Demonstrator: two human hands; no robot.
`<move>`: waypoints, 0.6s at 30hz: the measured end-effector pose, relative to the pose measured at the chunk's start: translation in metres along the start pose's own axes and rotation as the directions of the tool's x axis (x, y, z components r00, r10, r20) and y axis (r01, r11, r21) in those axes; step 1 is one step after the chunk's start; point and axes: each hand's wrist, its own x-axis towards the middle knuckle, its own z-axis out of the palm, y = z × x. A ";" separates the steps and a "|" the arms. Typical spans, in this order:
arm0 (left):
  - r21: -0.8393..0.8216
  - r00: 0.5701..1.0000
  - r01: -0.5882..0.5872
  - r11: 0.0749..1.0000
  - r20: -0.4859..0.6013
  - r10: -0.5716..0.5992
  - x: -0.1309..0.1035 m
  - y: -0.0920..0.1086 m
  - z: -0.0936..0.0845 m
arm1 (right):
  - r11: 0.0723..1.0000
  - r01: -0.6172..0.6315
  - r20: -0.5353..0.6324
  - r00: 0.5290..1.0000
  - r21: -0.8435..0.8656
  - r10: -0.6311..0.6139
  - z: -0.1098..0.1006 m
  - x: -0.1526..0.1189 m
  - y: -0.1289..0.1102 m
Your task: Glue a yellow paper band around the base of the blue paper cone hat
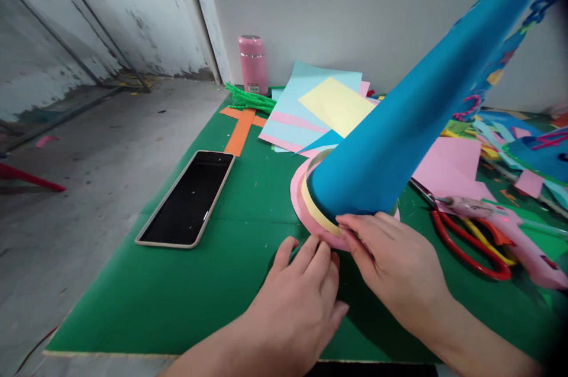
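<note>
A tall blue paper cone (377, 146) stands on the table, leaning right in the picture, like a party hat. Around its foot runs a pale yellow paper band (318, 208), set on a round pink paper brim (299, 198). My right hand (394, 264) is closed, its thumb and fingers pinching the band at the cone's near side. Beside it, my left hand (302, 291) has its fingers outstretched, with fingertips touching the near edge of the brim. The right fingers cover part of the band, and the cone hides its far side.
A phone (189, 199) lies left on the green table (199, 300). Red-handled scissors (465, 253) and a pink glue gun (510, 235) lie right. Behind are coloured paper sheets (319, 93), green pipe cleaners (251, 99), orange strips (241, 132) and a pink flask (254, 66).
</note>
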 end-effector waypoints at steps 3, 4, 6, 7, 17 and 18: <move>0.004 1.000 -0.005 1.000 -0.002 0.005 0.000 0.000 -0.001 | 1.000 0.004 -0.001 1.000 0.007 -0.004 0.000 0.000 0.000; 0.009 1.000 -0.007 1.000 -0.003 0.007 0.000 0.000 -0.001 | 1.000 0.005 -0.004 1.000 0.009 -0.005 0.000 0.000 -0.001; 0.022 1.000 -0.011 1.000 -0.009 0.011 0.000 0.000 -0.001 | 1.000 0.011 -0.011 1.000 0.008 -0.011 0.000 0.000 -0.001; 0.026 1.000 -0.011 1.000 -0.011 0.012 0.000 0.000 0.000 | 1.000 0.015 -0.012 1.000 0.007 -0.015 0.000 0.000 -0.001; 0.030 1.000 -0.018 0.999 -0.013 0.019 0.000 -0.001 0.000 | 0.999 0.048 -0.006 0.999 0.003 -0.048 0.003 -0.002 0.001; 0.030 1.000 -0.019 0.999 -0.006 0.020 0.000 -0.001 0.000 | 0.999 0.055 -0.001 0.999 0.004 -0.055 0.003 -0.003 0.001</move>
